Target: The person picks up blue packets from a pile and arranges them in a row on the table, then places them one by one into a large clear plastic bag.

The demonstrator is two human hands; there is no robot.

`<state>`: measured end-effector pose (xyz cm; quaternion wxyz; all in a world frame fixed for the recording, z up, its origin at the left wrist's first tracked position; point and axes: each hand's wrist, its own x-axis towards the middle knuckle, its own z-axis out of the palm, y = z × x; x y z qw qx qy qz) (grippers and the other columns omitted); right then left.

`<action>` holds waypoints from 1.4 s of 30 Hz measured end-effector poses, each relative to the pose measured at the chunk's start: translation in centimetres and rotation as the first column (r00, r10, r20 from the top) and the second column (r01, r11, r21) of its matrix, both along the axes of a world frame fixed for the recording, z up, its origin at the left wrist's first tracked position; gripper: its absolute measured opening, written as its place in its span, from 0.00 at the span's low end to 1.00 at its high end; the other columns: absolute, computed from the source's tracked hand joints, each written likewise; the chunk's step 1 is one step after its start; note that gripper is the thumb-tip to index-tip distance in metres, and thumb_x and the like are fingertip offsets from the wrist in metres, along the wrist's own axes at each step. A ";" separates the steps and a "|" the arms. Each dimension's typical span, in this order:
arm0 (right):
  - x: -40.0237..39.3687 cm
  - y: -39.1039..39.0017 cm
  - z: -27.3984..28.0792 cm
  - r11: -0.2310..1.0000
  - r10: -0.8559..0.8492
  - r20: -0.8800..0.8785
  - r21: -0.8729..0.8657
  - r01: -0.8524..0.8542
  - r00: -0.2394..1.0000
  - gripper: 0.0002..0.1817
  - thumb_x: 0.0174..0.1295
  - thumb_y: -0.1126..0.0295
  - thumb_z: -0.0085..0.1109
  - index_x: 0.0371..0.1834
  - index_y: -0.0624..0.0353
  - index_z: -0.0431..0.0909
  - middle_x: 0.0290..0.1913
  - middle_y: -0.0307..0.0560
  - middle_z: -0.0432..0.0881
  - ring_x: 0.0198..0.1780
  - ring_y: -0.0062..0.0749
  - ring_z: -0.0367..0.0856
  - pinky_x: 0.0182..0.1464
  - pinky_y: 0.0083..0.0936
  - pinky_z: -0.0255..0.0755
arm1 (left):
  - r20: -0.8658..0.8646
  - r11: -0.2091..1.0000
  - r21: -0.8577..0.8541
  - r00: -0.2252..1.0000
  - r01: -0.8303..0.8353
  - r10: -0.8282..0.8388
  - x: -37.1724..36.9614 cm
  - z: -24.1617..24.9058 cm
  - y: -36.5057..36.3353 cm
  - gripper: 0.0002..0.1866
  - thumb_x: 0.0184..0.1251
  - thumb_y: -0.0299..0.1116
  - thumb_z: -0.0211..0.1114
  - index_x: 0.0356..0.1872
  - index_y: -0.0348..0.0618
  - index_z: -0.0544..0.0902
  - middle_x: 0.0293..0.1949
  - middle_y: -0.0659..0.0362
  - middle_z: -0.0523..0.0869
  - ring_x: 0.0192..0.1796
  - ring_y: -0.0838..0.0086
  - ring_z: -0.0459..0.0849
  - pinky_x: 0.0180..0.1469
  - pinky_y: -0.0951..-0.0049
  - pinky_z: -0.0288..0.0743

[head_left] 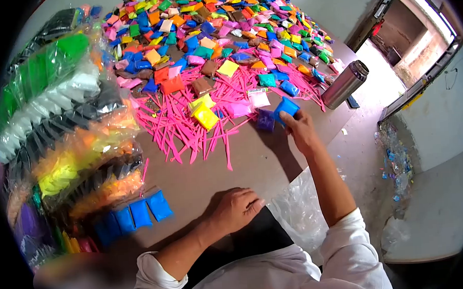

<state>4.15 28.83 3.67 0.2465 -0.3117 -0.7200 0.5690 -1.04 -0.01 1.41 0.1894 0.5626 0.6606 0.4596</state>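
Observation:
My right hand (300, 129) reaches out over the table and pinches a small blue packet (286, 108) between thumb and fingers. Just left of that packet a purple packet (265, 120) lies on the table. My left hand (237, 209) rests near the table's front edge, its fingers curled in, and nothing shows in them. To its left, several blue packets (141, 213) lie side by side in a row. Beyond my hands are a yellow packet (205, 116) and a spread of pink plastic sticks (181, 129).
A large heap of mixed coloured packets (209, 28) covers the table's far part. Clear bags of packets (57, 112) are stacked at left. A metal flask (345, 84) stands at right. A crumpled clear plastic bag (300, 206) hangs by the front edge of the table (243, 167).

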 end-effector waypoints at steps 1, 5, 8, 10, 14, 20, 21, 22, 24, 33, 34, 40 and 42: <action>1.3 -1.8 0.6 0.996 0.039 -0.014 -0.079 -0.040 0.999 0.14 0.65 0.57 0.69 0.40 0.57 0.83 0.31 0.33 0.78 0.30 0.16 0.73 0.33 0.18 0.66 | 0.012 1.000 -0.004 1.000 -0.004 0.004 -0.1 -0.2 -0.1 0.15 0.72 0.39 0.62 0.30 0.38 0.78 0.29 0.50 0.81 0.36 0.52 0.82 0.42 0.58 0.75; 6.1 -7.2 -0.2 0.954 0.216 -0.021 -0.210 -0.215 0.976 0.16 0.69 0.56 0.66 0.44 0.59 0.84 0.34 0.32 0.81 0.34 0.15 0.76 0.39 0.18 0.70 | 0.158 0.998 0.042 0.986 0.040 -0.046 -0.4 -0.9 0.1 0.17 0.76 0.43 0.57 0.35 0.36 0.77 0.32 0.48 0.79 0.36 0.53 0.79 0.41 0.59 0.73; 7.6 -11.6 0.0 0.905 0.273 -0.123 -0.303 -0.298 0.954 0.14 0.69 0.66 0.66 0.52 0.63 0.84 0.41 0.35 0.86 0.43 0.18 0.81 0.50 0.22 0.76 | 0.366 0.990 -0.111 0.930 0.092 -0.045 -0.7 1.2 -0.5 0.19 0.76 0.46 0.57 0.39 0.35 0.78 0.30 0.54 0.76 0.35 0.69 0.74 0.40 0.66 0.70; 8.0 -13.3 -0.6 0.865 0.304 -0.167 -0.365 -0.345 0.938 0.14 0.69 0.67 0.67 0.51 0.64 0.84 0.42 0.35 0.86 0.43 0.18 0.80 0.51 0.22 0.75 | 0.338 0.979 -0.170 0.940 0.110 -0.047 -0.9 0.9 -0.5 0.20 0.76 0.47 0.58 0.41 0.36 0.79 0.31 0.54 0.77 0.35 0.70 0.75 0.40 0.66 0.71; 7.8 -15.5 -2.3 0.880 0.236 -0.217 -0.366 -0.303 0.947 0.17 0.66 0.66 0.70 0.53 0.64 0.84 0.40 0.34 0.86 0.41 0.18 0.80 0.47 0.20 0.76 | 0.284 0.997 -0.035 0.957 0.066 -0.053 -0.5 -1.0 -0.3 0.22 0.72 0.46 0.64 0.31 0.34 0.75 0.26 0.49 0.77 0.27 0.61 0.77 0.32 0.59 0.68; 7.7 -14.2 0.2 0.842 0.322 -0.096 -0.426 -0.331 0.942 0.13 0.67 0.69 0.66 0.52 0.63 0.85 0.40 0.34 0.84 0.43 0.16 0.78 0.47 0.19 0.74 | 0.351 0.995 0.007 0.932 0.097 -0.093 -0.5 -1.0 -0.1 0.19 0.75 0.46 0.62 0.37 0.36 0.79 0.29 0.49 0.81 0.31 0.57 0.80 0.35 0.58 0.72; 7.6 -13.9 -0.2 0.840 0.322 -0.092 -0.430 -0.330 0.942 0.13 0.67 0.69 0.66 0.52 0.63 0.85 0.40 0.34 0.84 0.43 0.16 0.78 0.47 0.19 0.74 | 0.336 0.994 0.012 0.936 0.110 -0.107 -0.5 -1.1 -0.1 0.19 0.75 0.47 0.61 0.39 0.36 0.80 0.30 0.49 0.82 0.32 0.56 0.81 0.37 0.59 0.74; 7.6 -13.6 -0.9 0.861 0.338 -0.072 -0.379 -0.339 0.938 0.12 0.67 0.70 0.65 0.50 0.63 0.85 0.39 0.34 0.84 0.42 0.16 0.78 0.46 0.19 0.73 | 0.341 0.994 0.008 0.934 0.110 -0.106 -0.6 -1.0 0.0 0.19 0.75 0.47 0.61 0.39 0.36 0.80 0.30 0.49 0.82 0.32 0.56 0.81 0.37 0.59 0.74; 7.3 -14.2 -1.3 0.894 0.307 -0.121 -0.302 -0.330 0.944 0.08 0.67 0.71 0.64 0.44 0.62 0.85 0.36 0.33 0.83 0.38 0.14 0.77 0.42 0.17 0.71 | 0.214 0.994 -0.028 0.972 0.108 -0.099 -0.5 -1.0 -0.2 0.20 0.76 0.48 0.61 0.40 0.36 0.80 0.31 0.48 0.83 0.34 0.54 0.82 0.38 0.58 0.74; 8.1 -14.2 -0.8 0.853 0.288 -0.122 -0.418 -0.313 0.950 0.16 0.67 0.64 0.66 0.53 0.62 0.83 0.33 0.32 0.80 0.32 0.16 0.74 0.34 0.16 0.68 | 0.402 0.995 0.015 0.910 0.099 -0.097 -0.5 -1.8 0.2 0.25 0.76 0.52 0.59 0.35 0.35 0.79 0.30 0.46 0.81 0.34 0.48 0.80 0.37 0.54 0.72; 8.5 -14.1 -1.2 0.850 0.312 -0.118 -0.409 -0.333 0.943 0.18 0.67 0.63 0.66 0.56 0.62 0.82 0.35 0.32 0.81 0.33 0.15 0.74 0.34 0.16 0.68 | 0.404 0.995 0.015 0.910 0.095 -0.093 -0.7 -1.8 0.1 0.25 0.76 0.52 0.59 0.35 0.35 0.79 0.30 0.46 0.81 0.34 0.48 0.80 0.37 0.54 0.72; 8.7 -14.3 -2.3 0.875 0.322 -0.146 -0.331 -0.353 0.935 0.21 0.68 0.63 0.67 0.60 0.62 0.80 0.39 0.33 0.83 0.37 0.14 0.75 0.38 0.16 0.69 | 0.194 0.978 -0.136 0.972 0.159 -0.131 -0.8 -1.6 0.0 0.21 0.76 0.48 0.59 0.41 0.35 0.79 0.36 0.45 0.84 0.40 0.49 0.82 0.44 0.56 0.75; 8.5 -14.5 -1.7 0.881 0.301 -0.169 -0.328 -0.342 0.938 0.20 0.68 0.64 0.67 0.59 0.63 0.81 0.40 0.33 0.83 0.38 0.15 0.76 0.40 0.17 0.70 | 0.220 0.980 -0.135 0.968 0.148 -0.116 -0.9 -1.0 -0.2 0.20 0.75 0.46 0.60 0.39 0.35 0.80 0.35 0.45 0.83 0.40 0.49 0.82 0.44 0.55 0.75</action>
